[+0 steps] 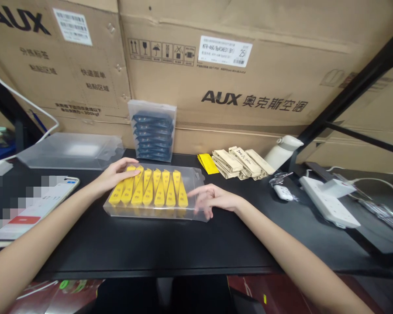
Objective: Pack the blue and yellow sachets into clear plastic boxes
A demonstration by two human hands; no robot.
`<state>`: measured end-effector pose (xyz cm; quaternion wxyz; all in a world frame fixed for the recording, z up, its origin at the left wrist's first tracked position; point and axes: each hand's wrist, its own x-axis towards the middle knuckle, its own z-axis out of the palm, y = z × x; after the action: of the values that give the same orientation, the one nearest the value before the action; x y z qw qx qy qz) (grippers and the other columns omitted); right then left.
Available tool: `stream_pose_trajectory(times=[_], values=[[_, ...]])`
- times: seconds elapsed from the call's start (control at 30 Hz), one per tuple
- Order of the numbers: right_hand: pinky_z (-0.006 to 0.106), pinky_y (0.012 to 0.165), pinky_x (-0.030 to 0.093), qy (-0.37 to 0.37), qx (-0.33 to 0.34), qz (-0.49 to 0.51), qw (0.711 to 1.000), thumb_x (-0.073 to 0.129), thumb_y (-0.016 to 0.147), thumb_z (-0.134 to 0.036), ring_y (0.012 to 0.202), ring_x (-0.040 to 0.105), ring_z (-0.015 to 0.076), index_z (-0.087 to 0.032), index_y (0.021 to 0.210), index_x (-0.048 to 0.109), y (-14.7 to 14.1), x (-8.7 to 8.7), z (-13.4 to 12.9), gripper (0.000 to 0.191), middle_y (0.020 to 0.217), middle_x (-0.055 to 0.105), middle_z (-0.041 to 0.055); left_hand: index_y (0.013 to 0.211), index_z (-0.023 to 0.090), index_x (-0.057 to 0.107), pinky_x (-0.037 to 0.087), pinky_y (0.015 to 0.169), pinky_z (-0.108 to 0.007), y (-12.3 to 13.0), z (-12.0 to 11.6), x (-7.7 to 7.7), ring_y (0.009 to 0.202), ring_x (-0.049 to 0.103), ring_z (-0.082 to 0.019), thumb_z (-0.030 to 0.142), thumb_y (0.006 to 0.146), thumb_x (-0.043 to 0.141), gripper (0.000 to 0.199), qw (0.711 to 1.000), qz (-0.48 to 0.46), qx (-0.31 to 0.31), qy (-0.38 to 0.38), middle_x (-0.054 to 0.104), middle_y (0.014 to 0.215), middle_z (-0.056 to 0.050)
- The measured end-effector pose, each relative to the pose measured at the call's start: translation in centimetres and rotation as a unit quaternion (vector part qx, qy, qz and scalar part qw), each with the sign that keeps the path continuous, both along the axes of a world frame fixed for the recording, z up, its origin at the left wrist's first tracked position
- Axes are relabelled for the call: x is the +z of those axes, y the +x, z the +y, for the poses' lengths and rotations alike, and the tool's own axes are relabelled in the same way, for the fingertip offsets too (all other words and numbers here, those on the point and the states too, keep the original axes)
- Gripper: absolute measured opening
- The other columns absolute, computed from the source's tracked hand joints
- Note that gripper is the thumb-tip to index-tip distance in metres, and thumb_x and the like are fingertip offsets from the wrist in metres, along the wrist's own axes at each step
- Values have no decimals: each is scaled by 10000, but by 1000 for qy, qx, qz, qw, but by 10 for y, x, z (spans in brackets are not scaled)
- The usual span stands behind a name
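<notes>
A clear plastic box [157, 214] lies on the black table with a row of several yellow packets [147, 187] in it. The packets stand side by side, alternately wide and narrow end up. My left hand [119, 173] grips the box's far left corner, its fingers lying over the top edge and the leftmost packets. At the flap end on the right, my right hand [216, 198] reaches in with the index finger stretched toward the last yellow packet. Its other fingers are apart and partly seen through the plastic; whether the fingertip touches the packet I cannot tell.
Behind stands a clear box of dark blue packets [153, 133], with an empty clear box [74, 150] to its left. A loose yellow packet [208, 164], beige packets [244, 162], a white bottle [281, 152], an earphone case [283, 192] and a power strip [330, 203] lie right. A phone [36, 205] lies left.
</notes>
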<state>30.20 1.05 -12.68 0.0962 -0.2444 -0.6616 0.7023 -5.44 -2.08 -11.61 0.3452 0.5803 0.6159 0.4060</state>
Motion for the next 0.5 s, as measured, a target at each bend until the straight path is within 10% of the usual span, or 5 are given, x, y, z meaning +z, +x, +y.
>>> stream_pose_trajectory(times=[0.17, 0.33, 0.5], values=[[223, 465, 539, 128, -133, -36, 982, 584, 789, -285, 501, 671, 131, -129, 1050, 647, 1, -8, 10, 310, 730, 732, 39, 1071, 260, 630, 451, 1024, -421, -3, -1, 4, 1233, 559, -319, 515, 688, 742, 473, 1000, -12, 5, -21, 711, 1165, -46], [357, 603, 580, 368, -361, -73, 853, 545, 795, -303, 614, 678, 193, -153, 930, 589, 16, -17, 29, 206, 754, 690, 65, 1075, 264, 642, 442, 1032, -395, -8, -1, 4, 1199, 584, -297, 488, 679, 757, 470, 999, -36, 14, -25, 708, 1174, -38], [540, 1059, 408, 538, -281, -165, 777, 562, 862, -352, 1254, 539, 350, -123, 1283, 519, 22, -22, 34, 481, 1329, 573, 221, 1090, 268, 630, 429, 1044, -409, -9, -1, 3, 1216, 569, -309, 487, 676, 761, 486, 998, -52, 17, -36, 681, 1211, -46]])
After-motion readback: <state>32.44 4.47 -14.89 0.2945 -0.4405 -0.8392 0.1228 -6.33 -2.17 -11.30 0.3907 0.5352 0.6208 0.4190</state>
